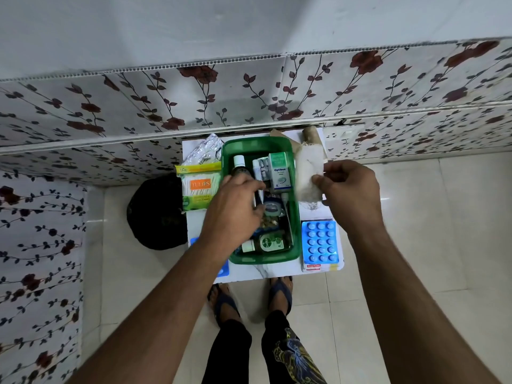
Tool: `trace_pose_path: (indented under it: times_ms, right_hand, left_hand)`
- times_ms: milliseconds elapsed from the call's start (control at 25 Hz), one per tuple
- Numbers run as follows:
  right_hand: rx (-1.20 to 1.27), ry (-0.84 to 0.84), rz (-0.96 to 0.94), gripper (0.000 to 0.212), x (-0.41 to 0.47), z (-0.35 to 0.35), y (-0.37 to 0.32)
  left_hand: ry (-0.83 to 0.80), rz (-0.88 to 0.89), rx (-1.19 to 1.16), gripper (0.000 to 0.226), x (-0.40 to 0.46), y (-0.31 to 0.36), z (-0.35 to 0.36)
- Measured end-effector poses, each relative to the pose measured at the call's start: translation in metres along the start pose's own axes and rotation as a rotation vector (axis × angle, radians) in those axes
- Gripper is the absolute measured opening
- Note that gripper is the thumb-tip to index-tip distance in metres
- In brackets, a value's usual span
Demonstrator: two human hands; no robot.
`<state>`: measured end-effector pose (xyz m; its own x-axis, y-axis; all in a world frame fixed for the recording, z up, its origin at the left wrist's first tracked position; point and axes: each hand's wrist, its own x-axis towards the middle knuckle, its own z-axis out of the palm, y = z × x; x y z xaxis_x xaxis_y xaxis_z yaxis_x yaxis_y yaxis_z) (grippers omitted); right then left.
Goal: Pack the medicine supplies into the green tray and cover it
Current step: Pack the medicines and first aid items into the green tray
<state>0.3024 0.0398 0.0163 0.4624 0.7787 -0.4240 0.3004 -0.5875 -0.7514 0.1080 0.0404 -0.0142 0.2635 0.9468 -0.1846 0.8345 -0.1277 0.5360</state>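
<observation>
1. Tray (260, 144) sits mid-worktop (277, 271), reaching from near the far edge almost to the near edge.
2. In the tray: small bottle (238, 162) at far left; carton (279, 171) at far right; tape roll (272, 207) at centre; larger bottle (267, 242) lying flat at the near end.
3. Left of the tray: blister strips (207, 151) at the far-left corner, cotton swab pack (199, 187) just in front of them.
4. Right of the tray: gauze roll (309, 176) near the far-right corner; tablet blister pack (320, 242) at the near-right corner.
5. Cardboard tube (310, 135) behind the gauze roll, at the far edge.
</observation>
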Motion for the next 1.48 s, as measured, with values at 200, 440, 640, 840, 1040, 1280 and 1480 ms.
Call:
trace_pose_path:
  times_ms: [200, 440, 640, 840, 1040, 1280, 1480]
  right_hand:
    - [-0.184, -0.135, -0.078, 0.026, -0.015, 0.065, -0.024]
    - [-0.43, -0.187, -0.121, 0.014, 0.003, 0.123, -0.023]
    - [-0.522, -0.207, -0.212, 0.015, 0.002, 0.128, -0.024]
    - [-0.266, 0.207, -0.206, 0.017, -0.027, 0.042, -0.005]
    - [-0.49, 0.019, 0.221, 0.05, -0.027, -0.004, 0.096]
    - [-0.454, -0.011, 0.227, 0.053, -0.028, 0.003, 0.118]
    - [-0.364, -0.008, 0.256, 0.042, -0.028, -0.002, 0.117]
  left_hand:
    - [0.279, -0.252, -0.23, 0.02, -0.019, -0.054, -0.051]
    - [0.213, -0.334, -0.235, 0.018, -0.029, -0.095, -0.043]
    - [0.198, -0.355, -0.273, 0.019, -0.033, -0.104, -0.034]
    - [0.148, -0.533, -0.382, 0.017, -0.066, -0.115, -0.013]
    - [-0.011, -0.586, -0.216, 0.047, -0.09, -0.11, 0.014]
    - [0.017, -0.521, -0.15, 0.042, -0.09, -0.107, 0.03]
    - [0.019, -0.503, -0.143, 0.039, -0.089, -0.107, 0.025]
